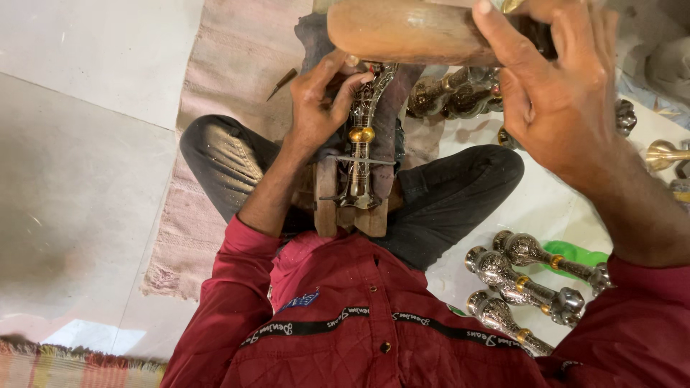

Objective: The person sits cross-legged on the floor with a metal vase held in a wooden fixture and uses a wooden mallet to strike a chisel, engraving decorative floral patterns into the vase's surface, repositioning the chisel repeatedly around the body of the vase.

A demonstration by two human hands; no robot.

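— Hands first: where are they, and what are they on?
— Left hand [323,100] sits just above centre, fingers pinched together around a small tool pressed to the ornate metal stem [361,136]. Right hand [557,86] is up at one o'clock, wrapped tight on the dark handle of a wooden mallet [406,30] whose head lies across the top edge

— And the stem itself?
— It lies lengthwise at centre on a wooden block [327,208] between the crossed legs — silver, engraved, with a brass ring midway

— Anything else around?
— At four o'clock three more silver stems [528,284] with brass bands lie side by side on the pale floor, touching a green bag [578,253]. More dark metal pieces [460,93] are heaped at one o'clock under the mallet, and a brass piece [665,153] shows at three o'clock. A small pointed punch [282,82] rests on the pinkish mat [230,65] at eleven o'clock

— Labels?
— A small blue patch [300,300] on the red shirt at six o'clock, and a black band with pale lettering across the chest
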